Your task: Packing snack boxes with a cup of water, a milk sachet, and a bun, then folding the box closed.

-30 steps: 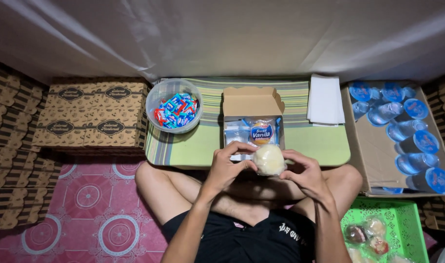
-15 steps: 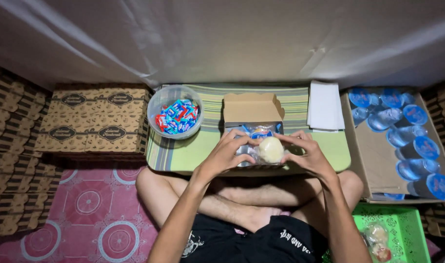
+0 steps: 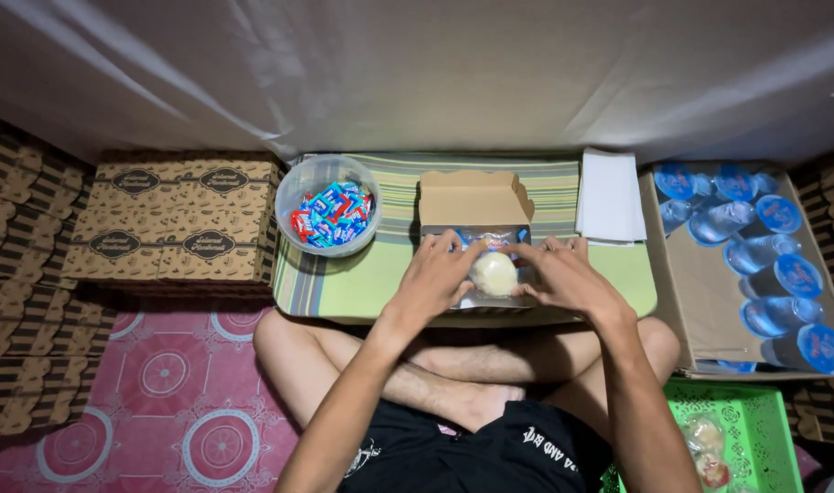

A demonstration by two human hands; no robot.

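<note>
Hands, two: left hand (image 3: pixel 438 274) and right hand (image 3: pixel 563 274), each grip pinching one pale wrapped bun (image 3: pixel 495 273).

Between the left hand (image 3: pixel 440 274) and the right hand (image 3: pixel 563 276) was a pale cream bun (image 3: pixel 494 272), in a plain brown cardboard box (image 3: pixel 472 197). Left of the left hand, a clear bowl (image 3: pixel 326 204) had blue, red and white candies. Under the hands, the table (image 3: pixel 371 274) was green with stripes. Right of the right hand lay white paper (image 3: pixel 609 195) and blue-lidded cups (image 3: pixel 764 246).
</note>
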